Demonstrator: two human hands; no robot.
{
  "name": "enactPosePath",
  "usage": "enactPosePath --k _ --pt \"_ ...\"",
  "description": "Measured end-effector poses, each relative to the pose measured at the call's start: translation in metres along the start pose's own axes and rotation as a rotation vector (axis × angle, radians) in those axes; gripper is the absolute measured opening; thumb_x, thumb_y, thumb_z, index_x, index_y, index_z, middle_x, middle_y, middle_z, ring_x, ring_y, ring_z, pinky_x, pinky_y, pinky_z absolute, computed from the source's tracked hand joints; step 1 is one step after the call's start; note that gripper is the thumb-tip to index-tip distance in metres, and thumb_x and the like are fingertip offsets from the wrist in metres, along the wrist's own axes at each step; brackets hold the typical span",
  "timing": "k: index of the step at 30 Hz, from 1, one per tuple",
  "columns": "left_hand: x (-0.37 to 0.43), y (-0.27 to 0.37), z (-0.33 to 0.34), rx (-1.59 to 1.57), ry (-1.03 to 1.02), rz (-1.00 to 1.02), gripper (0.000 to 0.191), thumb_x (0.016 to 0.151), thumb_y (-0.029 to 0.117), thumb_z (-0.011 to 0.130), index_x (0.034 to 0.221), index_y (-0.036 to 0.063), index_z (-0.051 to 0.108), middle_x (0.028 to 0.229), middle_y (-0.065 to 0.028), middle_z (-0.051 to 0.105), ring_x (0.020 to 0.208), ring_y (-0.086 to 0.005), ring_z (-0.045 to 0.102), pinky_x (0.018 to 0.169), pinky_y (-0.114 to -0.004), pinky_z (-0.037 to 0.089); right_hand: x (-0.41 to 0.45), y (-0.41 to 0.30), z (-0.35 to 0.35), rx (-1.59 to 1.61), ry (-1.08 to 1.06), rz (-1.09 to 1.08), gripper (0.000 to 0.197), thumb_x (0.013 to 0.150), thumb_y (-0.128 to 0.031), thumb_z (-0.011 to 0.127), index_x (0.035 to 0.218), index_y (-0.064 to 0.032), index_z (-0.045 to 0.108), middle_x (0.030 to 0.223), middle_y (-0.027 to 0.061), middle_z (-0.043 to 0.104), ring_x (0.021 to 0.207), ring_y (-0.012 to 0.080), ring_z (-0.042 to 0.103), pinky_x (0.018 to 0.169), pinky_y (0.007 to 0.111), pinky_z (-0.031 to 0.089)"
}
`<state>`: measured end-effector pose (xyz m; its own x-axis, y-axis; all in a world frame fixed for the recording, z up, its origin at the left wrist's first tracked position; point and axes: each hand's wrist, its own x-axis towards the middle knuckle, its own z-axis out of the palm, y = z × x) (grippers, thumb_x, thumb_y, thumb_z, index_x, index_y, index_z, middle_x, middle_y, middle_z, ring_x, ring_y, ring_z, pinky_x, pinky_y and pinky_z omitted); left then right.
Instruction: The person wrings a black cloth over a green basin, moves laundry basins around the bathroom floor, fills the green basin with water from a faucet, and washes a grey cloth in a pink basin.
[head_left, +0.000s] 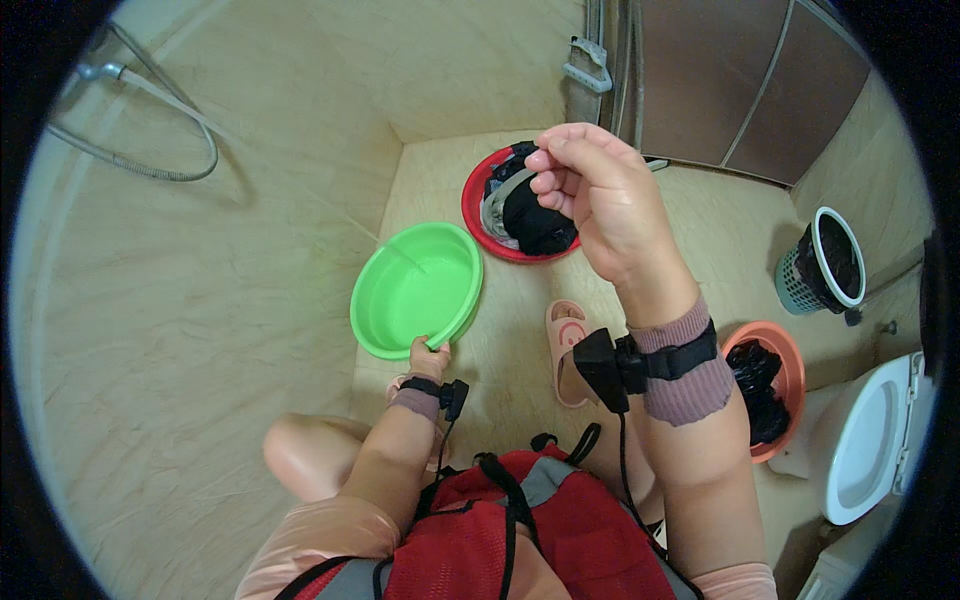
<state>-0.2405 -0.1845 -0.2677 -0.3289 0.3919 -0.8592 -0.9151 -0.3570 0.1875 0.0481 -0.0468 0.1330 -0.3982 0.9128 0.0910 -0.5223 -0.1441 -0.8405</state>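
Observation:
My left hand (429, 358) grips the near rim of a bright green plastic basin (375, 330), which tilts slightly beside the wall. A thin stream of water (330, 206) arcs from the wall tap (112, 71) into it. My right hand (600, 187) is raised, fingers curled in towards the thumb, with nothing visible in its grasp. Below and partly behind that hand, a red basin (471, 199) stands on the floor. It holds a heap of black and grey clothes (532, 217), partly hidden by my fingers.
A metal shower hose (169, 176) loops along the left wall. On the right stand a lined wastebasket (799, 281), an orange basin (787, 367) with a black plastic bag (757, 390), and a white toilet (862, 442). A brown door panel (705, 75) is at the back. My slippered foot (570, 352) is beside the basins.

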Motion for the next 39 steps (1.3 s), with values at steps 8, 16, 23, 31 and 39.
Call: enactPosePath --k 8,16,23,31,39 --pt "0.011 0.028 -0.015 0.647 -0.353 0.436 0.029 0.087 0.013 0.049 0.114 0.0023 0.047 0.115 -0.0118 0.052 0.103 -0.0284 0.052 0.084 -0.044 0.049 0.005 0.014 0.030 -0.058 -0.025 0.030 0.011 0.085 -0.013 0.053 0.089 -0.0033 0.057 0.077 0.0043 0.062 0.063 0.0085 0.058 0.059 0.020 0.047" --pt "-0.008 0.082 -0.045 0.842 -0.229 0.025 0.037 0.090 0.022 0.042 0.123 0.0054 0.037 0.124 -0.0123 0.043 0.115 -0.0294 0.041 0.096 -0.053 0.034 0.009 0.019 0.068 -0.018 -0.118 0.068 0.010 0.085 -0.013 0.054 0.089 -0.0033 0.056 0.078 0.0051 0.061 0.064 0.0101 0.057 0.059 0.022 0.047" --pt "-0.072 0.029 0.006 0.201 0.066 -0.209 0.038 0.091 0.018 0.042 0.125 0.0055 0.034 0.126 -0.0136 0.040 0.119 -0.0290 0.038 0.101 -0.053 0.029 0.020 0.037 0.072 -0.043 -0.090 0.091 0.010 0.084 -0.012 0.054 0.089 -0.0031 0.057 0.077 0.0049 0.060 0.064 0.0107 0.056 0.058 0.022 0.046" --pt "-0.055 0.036 -0.017 0.172 -0.001 -0.196 0.034 0.091 0.017 0.041 0.122 0.0027 0.039 0.123 -0.0143 0.044 0.118 -0.0298 0.042 0.097 -0.051 0.036 0.023 0.042 0.077 -0.039 -0.080 0.091 0.010 0.084 -0.012 0.054 0.088 -0.0028 0.057 0.077 0.0049 0.060 0.065 0.0111 0.055 0.057 0.022 0.045" --pt "-0.070 0.012 0.038 0.196 -0.181 -0.184 0.047 0.082 0.011 0.050 0.125 0.0070 0.032 0.131 -0.0178 0.031 0.118 -0.0335 0.039 0.095 -0.055 0.035 0.017 0.033 0.069 -0.020 -0.069 0.049 0.010 0.084 -0.012 0.055 0.088 -0.0026 0.057 0.077 0.0053 0.060 0.064 0.0112 0.056 0.058 0.023 0.046"
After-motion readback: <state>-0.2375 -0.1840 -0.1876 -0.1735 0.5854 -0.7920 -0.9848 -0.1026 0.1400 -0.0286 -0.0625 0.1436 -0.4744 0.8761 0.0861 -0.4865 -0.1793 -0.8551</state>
